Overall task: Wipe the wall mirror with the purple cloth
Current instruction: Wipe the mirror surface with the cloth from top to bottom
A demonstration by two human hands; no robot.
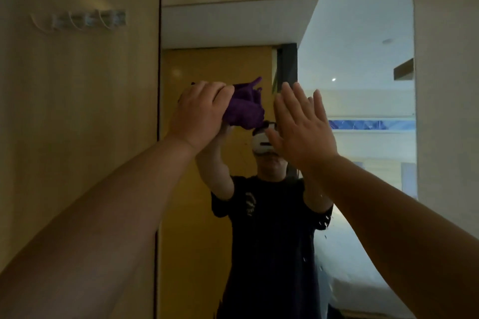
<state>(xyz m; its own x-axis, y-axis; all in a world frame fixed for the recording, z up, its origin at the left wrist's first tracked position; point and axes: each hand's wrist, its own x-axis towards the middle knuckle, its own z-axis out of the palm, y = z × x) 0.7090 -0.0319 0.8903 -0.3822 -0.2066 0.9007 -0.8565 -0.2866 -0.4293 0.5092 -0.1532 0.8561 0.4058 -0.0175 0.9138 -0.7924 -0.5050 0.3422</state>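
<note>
Our left hand [201, 114] bunches the purple cloth [245, 107] against the wall mirror [363, 59] — our right hand [302, 127] just beside, fingers spread, holding nothing.

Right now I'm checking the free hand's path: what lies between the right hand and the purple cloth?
In the head view, nothing solid: only bare mirror shows between the right hand and the purple cloth, which the left hand grips.

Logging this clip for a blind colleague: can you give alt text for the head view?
A person's left hand grips a bunched purple cloth at a wall mirror, while the right hand is raised open beside it. A row of hooks hangs on the wooden panel to the left.
</note>
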